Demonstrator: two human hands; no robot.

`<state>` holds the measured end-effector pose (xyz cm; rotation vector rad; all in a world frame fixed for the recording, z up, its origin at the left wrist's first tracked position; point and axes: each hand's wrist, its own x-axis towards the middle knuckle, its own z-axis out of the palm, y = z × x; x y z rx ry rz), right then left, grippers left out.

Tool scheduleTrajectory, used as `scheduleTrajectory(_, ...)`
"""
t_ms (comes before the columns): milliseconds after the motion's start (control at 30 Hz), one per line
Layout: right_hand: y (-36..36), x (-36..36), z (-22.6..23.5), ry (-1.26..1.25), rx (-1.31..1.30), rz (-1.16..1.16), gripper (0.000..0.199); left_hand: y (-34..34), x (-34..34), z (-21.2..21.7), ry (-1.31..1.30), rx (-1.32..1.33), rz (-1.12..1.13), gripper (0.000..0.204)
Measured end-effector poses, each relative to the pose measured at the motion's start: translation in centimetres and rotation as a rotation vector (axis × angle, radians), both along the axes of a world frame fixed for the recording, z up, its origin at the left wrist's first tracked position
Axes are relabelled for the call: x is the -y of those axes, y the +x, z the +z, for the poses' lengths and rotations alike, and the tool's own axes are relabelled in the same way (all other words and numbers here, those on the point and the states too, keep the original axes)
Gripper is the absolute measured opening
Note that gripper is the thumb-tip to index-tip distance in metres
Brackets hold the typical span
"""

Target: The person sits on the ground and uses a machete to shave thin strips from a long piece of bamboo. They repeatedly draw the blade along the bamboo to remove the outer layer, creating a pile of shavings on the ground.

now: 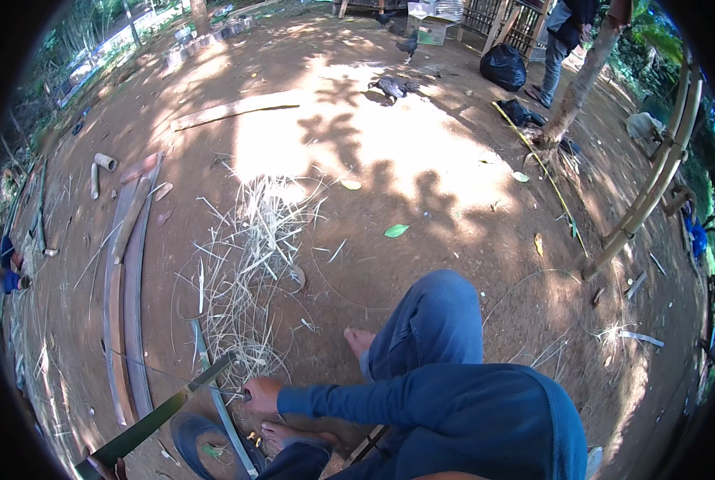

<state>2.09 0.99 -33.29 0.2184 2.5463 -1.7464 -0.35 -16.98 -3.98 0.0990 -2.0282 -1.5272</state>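
At the lower left edge, my left hand (106,467) is closed around the near end of a green bamboo strip (137,430). The strip slants up and to the right, past a pale node, and its far tip lies over the shavings. My right hand (262,395), at the end of a blue sleeve, is curled into a fist just below that tip. A small dark end shows at the fist, but what it belongs to is hidden. Under the held strip runs a second, pale green strip (222,408), beside my bare foot (289,436).
Thin bamboo shavings (265,228) are heaped ahead of me. Long boards (136,320) lie at left, next to a dark coil (189,444). Farther off are a log (237,110), chickens (393,86), a black bag (503,67) and a standing person (559,52) near a tree trunk (583,84).
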Motion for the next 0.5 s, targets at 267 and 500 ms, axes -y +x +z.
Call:
scheduleTrajectory(267,1.5,0.1,3.7,0.054,-0.008,0.098,0.029,-0.9,3.0,-2.2,-0.02,-0.073,-0.097,0.048)
scheduleTrajectory(500,2.4,2.2,7.1,-0.006,-0.088,0.156,0.024,-2.8,11.2,-3.4,-0.119,-0.005,-0.13,0.047)
